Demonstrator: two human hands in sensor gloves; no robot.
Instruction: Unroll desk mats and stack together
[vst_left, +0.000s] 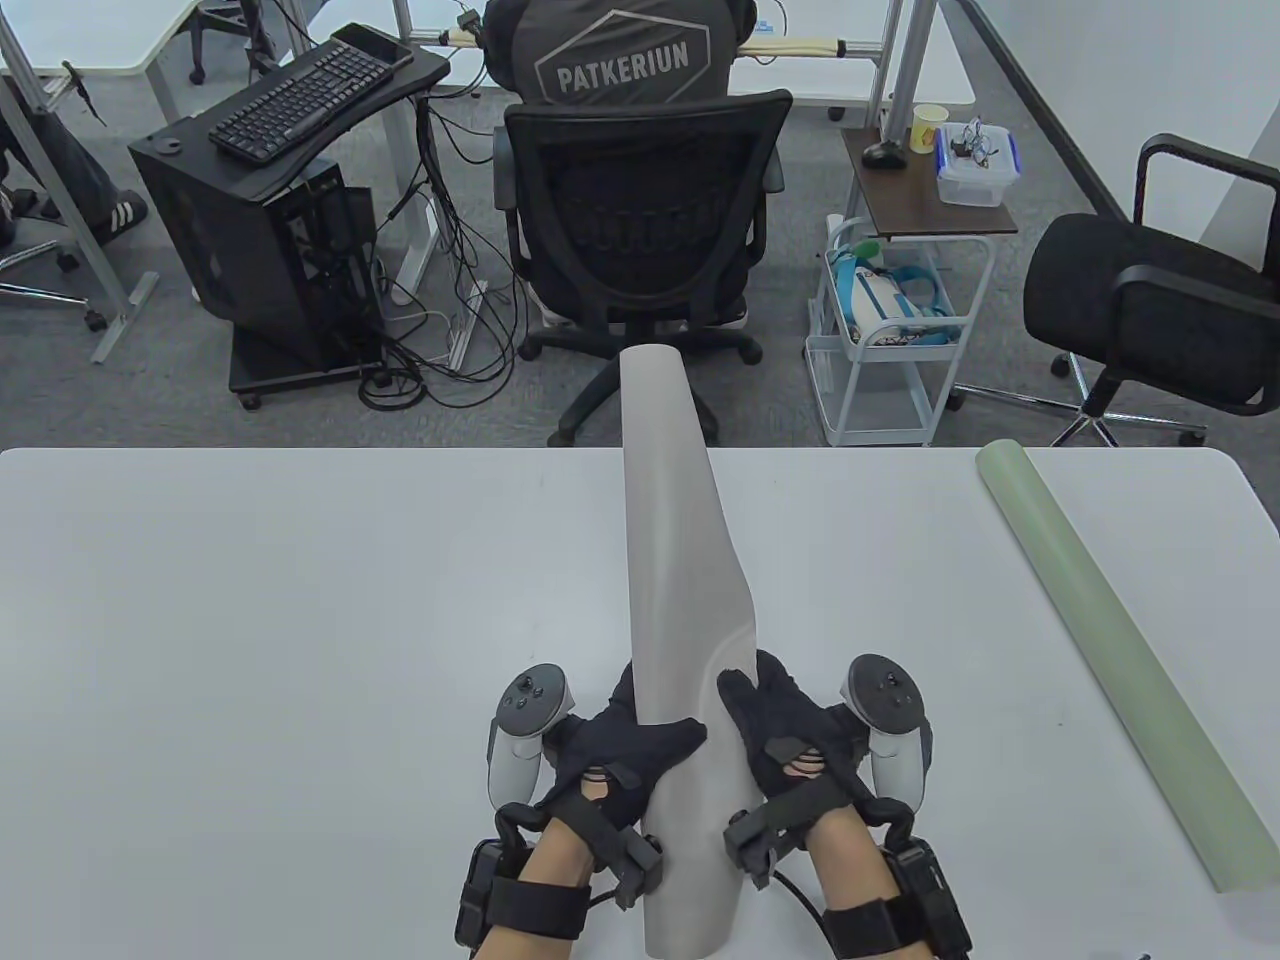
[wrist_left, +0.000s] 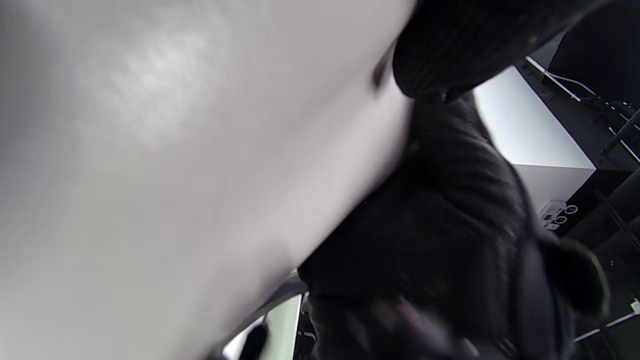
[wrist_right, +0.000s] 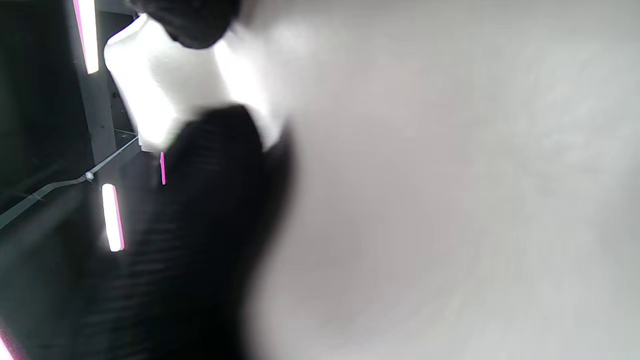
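Note:
A rolled grey desk mat (vst_left: 672, 560) is held lengthwise above the white table (vst_left: 250, 620), its far end reaching past the table's far edge. My left hand (vst_left: 625, 745) grips the roll from the left, thumb across its top. My right hand (vst_left: 775, 725) holds its loosened outer flap on the right. The roll fills both wrist views, the left (wrist_left: 175, 165) and the right (wrist_right: 450, 190), with blurred gloved fingers (wrist_left: 450, 210) (wrist_right: 200, 225) against it. A rolled pale green mat (vst_left: 1110, 660) lies on the table at the right, apart from both hands.
Beyond the table's far edge stand an office chair (vst_left: 640, 220) with a seated person, a computer tower (vst_left: 260, 260), a white wire cart (vst_left: 890, 330) and a second chair (vst_left: 1150, 290) at the far right.

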